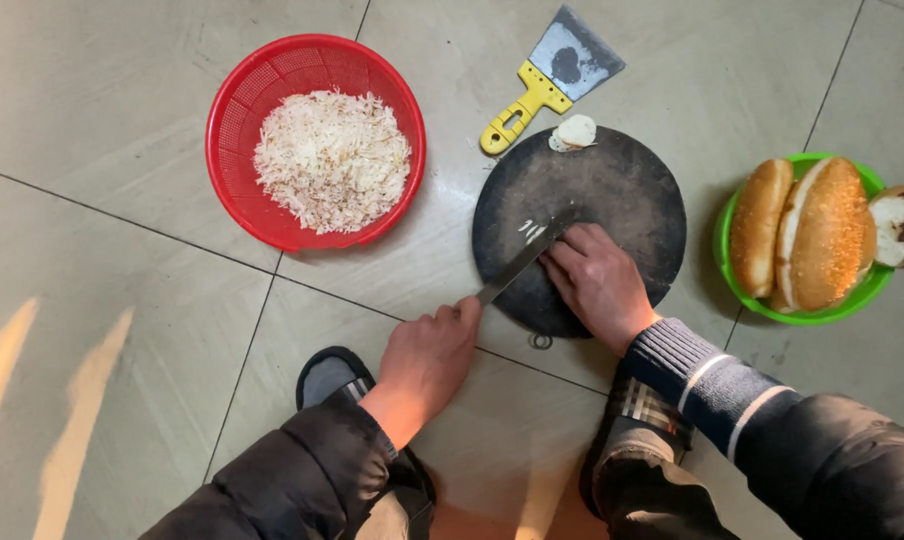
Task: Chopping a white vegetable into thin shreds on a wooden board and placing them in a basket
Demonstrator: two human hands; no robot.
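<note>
Your head camera was the only view, and it looked almost straight down from above your knees at the tiled floor (122,120). It sat near enough that your sleeves filled the bottom edge, while the round dark board (612,200) lay just right of centre and the red basket (234,110) reached the top.

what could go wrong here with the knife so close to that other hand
The knife blade in the left hand lies right against the fingers of the right hand, so a slip could cut them. The round dark board sits on smooth floor tiles and might slide under pressure. Cut pieces could scatter onto the floor.
</note>
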